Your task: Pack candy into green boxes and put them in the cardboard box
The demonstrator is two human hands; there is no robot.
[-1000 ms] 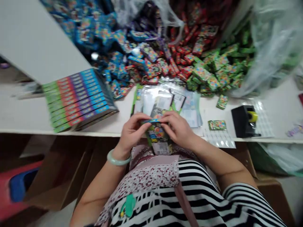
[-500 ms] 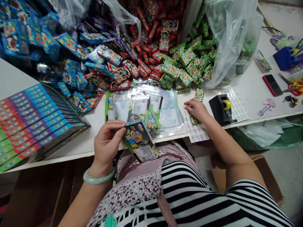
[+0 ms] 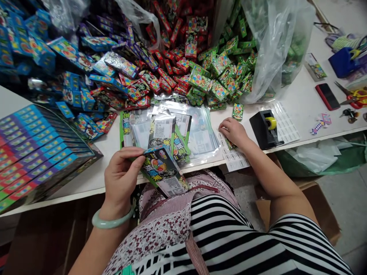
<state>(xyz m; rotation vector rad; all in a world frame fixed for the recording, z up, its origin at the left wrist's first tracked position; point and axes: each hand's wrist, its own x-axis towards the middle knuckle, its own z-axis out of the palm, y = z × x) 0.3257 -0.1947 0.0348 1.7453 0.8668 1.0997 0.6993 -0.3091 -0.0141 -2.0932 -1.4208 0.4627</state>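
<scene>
Left hand (image 3: pixel 122 179) pinches a flat, rectangular black packet (image 3: pixel 162 170) by one corner, tilted above the patterned cloth apron (image 3: pixel 160 225). Right hand (image 3: pixel 233 131), fingers curled, over thin oval-sticker sheet (image 3: pixel 238 161); grip: cannot tell.

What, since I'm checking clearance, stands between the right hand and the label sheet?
A green packet lies on the label sheet, partly beneath the right hand; nothing else visible intervenes.
</scene>
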